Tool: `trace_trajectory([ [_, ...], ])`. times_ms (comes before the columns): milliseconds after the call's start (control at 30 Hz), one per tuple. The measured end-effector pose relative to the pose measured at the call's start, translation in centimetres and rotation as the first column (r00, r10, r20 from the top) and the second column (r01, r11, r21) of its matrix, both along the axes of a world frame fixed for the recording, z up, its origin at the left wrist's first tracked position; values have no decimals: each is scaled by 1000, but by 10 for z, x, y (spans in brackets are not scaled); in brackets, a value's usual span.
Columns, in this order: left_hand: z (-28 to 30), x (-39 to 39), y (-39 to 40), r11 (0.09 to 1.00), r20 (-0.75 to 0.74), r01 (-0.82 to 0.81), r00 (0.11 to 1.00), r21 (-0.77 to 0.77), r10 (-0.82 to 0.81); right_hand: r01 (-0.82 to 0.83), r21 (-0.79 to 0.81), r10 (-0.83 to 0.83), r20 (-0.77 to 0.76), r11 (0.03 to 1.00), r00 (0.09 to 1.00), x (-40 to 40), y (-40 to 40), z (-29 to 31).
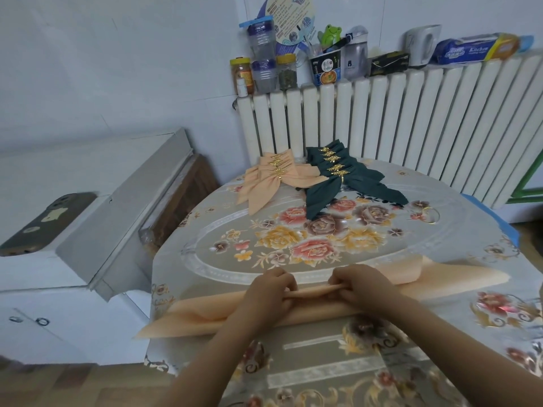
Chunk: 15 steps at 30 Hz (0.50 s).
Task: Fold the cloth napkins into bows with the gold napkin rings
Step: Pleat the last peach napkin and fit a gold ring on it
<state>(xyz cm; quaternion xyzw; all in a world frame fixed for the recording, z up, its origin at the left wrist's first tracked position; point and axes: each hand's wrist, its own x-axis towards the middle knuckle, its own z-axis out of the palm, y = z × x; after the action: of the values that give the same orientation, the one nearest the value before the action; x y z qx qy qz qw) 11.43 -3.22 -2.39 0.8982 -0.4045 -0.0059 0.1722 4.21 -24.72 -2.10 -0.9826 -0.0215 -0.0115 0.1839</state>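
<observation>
A peach cloth napkin (194, 317) lies folded into a long band across the near part of the table (323, 374). My left hand (271, 284) and my right hand (357, 282) both pinch its gathered middle, close together. The napkin's pointed ends spread left and right (458, 282). At the far side lie finished peach bows (264, 179) and dark green bows (346, 179), each held by a gold leaf ring. A loose gold napkin ring (431, 214) rests on the cloth at the right.
A floral tablecloth covers the table. A white radiator (411, 121) stands behind it, with jars, bottles and boxes on top. A white appliance (73, 251) with a phone (50, 221) on it is at the left.
</observation>
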Motion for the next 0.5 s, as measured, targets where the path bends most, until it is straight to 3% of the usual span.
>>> trace_trajectory([
  [167, 1, -12, 9, 998, -52, 25, 998, 66, -22, -67, -23, 66, -15, 998, 998, -17, 0, 1],
  [300, -3, -23, -4, 997, 55, -19, 998, 77, 15, -48, -28, 50, 92, 998, 995, -31, 5, -7],
  [400, -18, -39, -8, 976, -96, -55, 992, 212, 77, -29, 16, 26, 149, 999, 988, -41, 11, -11],
  [501, -24, -44, -6, 947, -29, -23, 999, 321, 34, -14, -11, 16, 146, 1000, 989, -40, 21, -9],
])
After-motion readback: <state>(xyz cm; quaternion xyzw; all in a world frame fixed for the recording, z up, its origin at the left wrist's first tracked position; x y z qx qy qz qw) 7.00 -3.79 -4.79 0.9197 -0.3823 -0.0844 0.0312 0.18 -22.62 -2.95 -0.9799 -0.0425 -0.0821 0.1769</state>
